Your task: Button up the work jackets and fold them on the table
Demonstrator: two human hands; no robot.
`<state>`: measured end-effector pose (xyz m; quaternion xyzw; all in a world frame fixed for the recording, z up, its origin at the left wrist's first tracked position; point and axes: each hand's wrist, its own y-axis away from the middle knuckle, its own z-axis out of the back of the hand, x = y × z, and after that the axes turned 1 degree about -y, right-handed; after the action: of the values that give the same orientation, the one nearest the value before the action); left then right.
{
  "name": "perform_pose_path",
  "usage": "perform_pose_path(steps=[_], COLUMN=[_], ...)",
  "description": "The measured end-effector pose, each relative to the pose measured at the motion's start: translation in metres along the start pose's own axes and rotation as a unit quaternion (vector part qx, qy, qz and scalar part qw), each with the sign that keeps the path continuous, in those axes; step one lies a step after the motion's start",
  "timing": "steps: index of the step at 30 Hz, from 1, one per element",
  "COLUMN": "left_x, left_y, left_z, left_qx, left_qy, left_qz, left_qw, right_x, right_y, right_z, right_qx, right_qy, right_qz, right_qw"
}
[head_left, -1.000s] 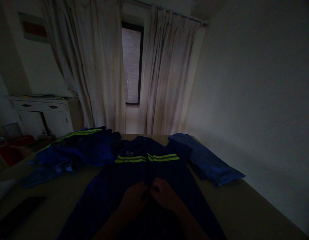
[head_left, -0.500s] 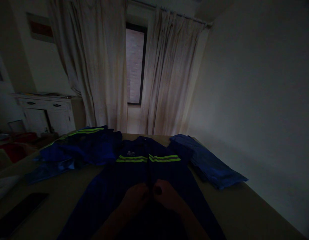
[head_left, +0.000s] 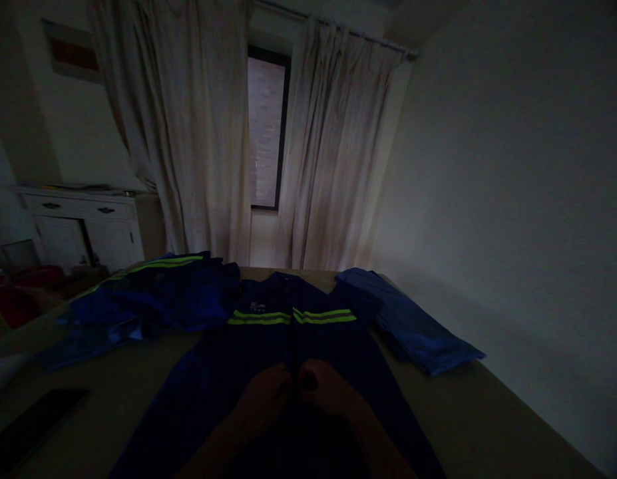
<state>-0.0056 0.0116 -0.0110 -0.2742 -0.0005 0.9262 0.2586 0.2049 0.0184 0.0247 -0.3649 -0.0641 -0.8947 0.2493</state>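
A dark blue work jacket (head_left: 213,379) with a yellow-green reflective stripe lies spread flat on the table in front of me. My left hand (head_left: 265,399) and my right hand (head_left: 325,389) are side by side on its front opening, knuckles almost touching. Both hands are closed, pinching the two edges of the jacket's front. The room is very dim, so the fingertips and what sits between them are hard to make out.
A crumpled blue garment (head_left: 153,299) with a reflective stripe lies at the table's far left. A folded lighter blue garment (head_left: 418,329) lies at the right. A dark flat phone (head_left: 33,426) rests near the left front edge. Curtains (head_left: 328,159), a window and a white cabinet (head_left: 81,223) stand behind.
Both hands stay pinched on the jacket front, having shifted slightly closer together. The view has swayed a little; the garments have not moved.
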Motion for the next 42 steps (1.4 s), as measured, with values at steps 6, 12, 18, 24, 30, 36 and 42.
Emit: perform_pose_path(steps=[6, 12, 18, 24, 30, 36, 42], left_x=[-0.003, -0.008, -0.007, -0.015, -0.022, -0.018, -0.02], left_y=[0.0, 0.003, -0.002, -0.007, -0.004, 0.0, 0.004], left_z=[0.001, 0.009, 0.015, 0.022, 0.021, 0.018, 0.012], left_qx=[-0.025, -0.013, 0.017, 0.034, 0.033, 0.027, -0.056], left_qy=[-0.042, 0.01, 0.08, 0.061, -0.042, -0.061, -0.128], left_qz=[-0.054, 0.032, 0.069, 0.138, 0.195, 0.13, -0.014], left_qw=[0.997, 0.999, 0.994, 0.988, 0.979, 0.989, 0.99], right_x=[-0.002, 0.0, 0.005, 0.001, -0.006, -0.006, -0.008], right_y=[-0.001, -0.002, -0.001, -0.003, -0.005, -0.009, -0.013], right_z=[-0.005, -0.005, -0.003, -0.005, -0.009, -0.013, -0.019], right_qx=[-0.007, -0.015, -0.016, -0.012, -0.017, -0.037, -0.057], right_qy=[-0.015, 0.006, 0.006, 0.017, 0.026, -0.074, -0.177], right_qz=[-0.026, -0.014, -0.023, -0.002, 0.038, -0.051, -0.125], right_qw=[1.0, 1.0, 1.0, 1.0, 0.999, 0.995, 0.975])
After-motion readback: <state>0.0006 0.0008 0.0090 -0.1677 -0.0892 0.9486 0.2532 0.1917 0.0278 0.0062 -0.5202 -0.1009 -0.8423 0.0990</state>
